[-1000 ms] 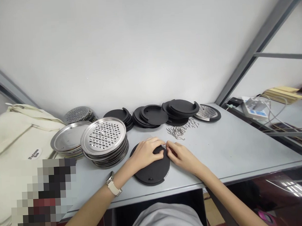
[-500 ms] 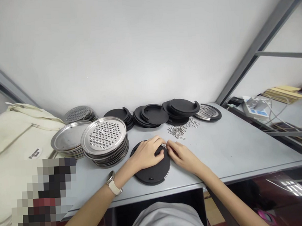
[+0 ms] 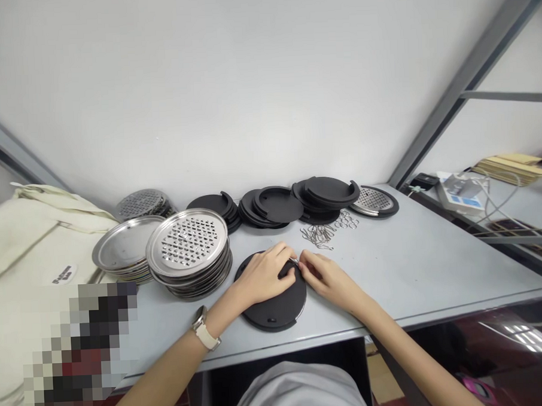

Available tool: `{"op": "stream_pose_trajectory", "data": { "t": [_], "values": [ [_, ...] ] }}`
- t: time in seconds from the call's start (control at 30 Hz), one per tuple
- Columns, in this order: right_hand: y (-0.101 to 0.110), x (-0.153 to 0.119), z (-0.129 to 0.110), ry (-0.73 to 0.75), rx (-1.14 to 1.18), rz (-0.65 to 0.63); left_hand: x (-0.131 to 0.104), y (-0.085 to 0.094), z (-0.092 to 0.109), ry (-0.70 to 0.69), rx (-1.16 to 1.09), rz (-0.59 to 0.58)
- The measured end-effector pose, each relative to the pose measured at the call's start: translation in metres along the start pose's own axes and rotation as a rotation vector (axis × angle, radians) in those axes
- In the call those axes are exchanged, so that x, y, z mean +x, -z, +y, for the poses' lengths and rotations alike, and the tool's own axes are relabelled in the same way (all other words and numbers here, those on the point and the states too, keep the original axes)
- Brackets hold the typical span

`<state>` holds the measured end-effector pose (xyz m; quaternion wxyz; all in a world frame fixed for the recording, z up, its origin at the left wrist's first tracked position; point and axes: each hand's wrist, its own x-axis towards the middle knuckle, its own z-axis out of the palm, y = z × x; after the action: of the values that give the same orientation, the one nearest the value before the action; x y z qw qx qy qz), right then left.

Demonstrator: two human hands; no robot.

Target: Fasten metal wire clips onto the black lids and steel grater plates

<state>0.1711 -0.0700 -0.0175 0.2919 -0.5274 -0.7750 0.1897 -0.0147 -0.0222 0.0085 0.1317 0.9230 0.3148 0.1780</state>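
A round black plastic cover (image 3: 275, 304) lies on the table in front of me, with a thin metal edge showing along its right side. Across its upper part rests my left hand (image 3: 270, 273), fingers curled and gripping it near the far right rim. My right hand (image 3: 323, 278) is closed in a pinch at that same rim, close to my left fingertips. Between the two hands shows a small shiny metal hook (image 3: 294, 260), mostly hidden by fingers. Beyond them is a loose pile of metal hooks (image 3: 318, 234).
Stacked metal grater discs (image 3: 187, 242) and plain metal discs (image 3: 127, 245) stand left. Black covers (image 3: 278, 205) are piled along the wall, with a grater disc in a black rim (image 3: 373, 201) at right. A cream bag (image 3: 39, 249) sits far left; a shelf post (image 3: 446, 93) rises right.
Both hands stay at the cover's far right rim, with almost no movement. The view has shifted very slightly.
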Motion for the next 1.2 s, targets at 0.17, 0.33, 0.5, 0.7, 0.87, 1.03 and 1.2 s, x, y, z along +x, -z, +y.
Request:
{"op": "stream_pose_trajectory", "data": {
  "t": [0.17,0.33,0.5,0.7,0.87,1.03,1.2],
  "values": [
    [-0.0011,0.0005,0.0006,0.008,0.031,0.038,-0.0004,-0.0008,0.0003,0.004,0.021,0.012],
    [-0.0003,0.0012,0.0015,0.021,0.051,-0.003,-0.0002,-0.001,-0.0004,0.0,0.042,0.003],
    [0.0002,0.0008,0.0027,0.014,0.059,-0.019,0.0009,-0.0033,-0.0032,-0.03,0.015,-0.012],
    [-0.0004,0.0001,0.0027,0.012,0.041,-0.03,0.0017,-0.0048,-0.0044,-0.049,-0.007,-0.012],
    [-0.0004,0.0006,0.0019,0.02,0.022,-0.037,0.0016,-0.0028,-0.0038,-0.055,-0.022,-0.021],
    [-0.0008,0.0005,0.0019,0.035,0.009,-0.044,0.0012,-0.0016,-0.0031,-0.059,-0.044,-0.013],
    [-0.001,0.0,0.0022,0.05,-0.009,-0.031,0.0013,-0.0023,-0.0039,-0.066,-0.051,-0.009]
  ]
}}
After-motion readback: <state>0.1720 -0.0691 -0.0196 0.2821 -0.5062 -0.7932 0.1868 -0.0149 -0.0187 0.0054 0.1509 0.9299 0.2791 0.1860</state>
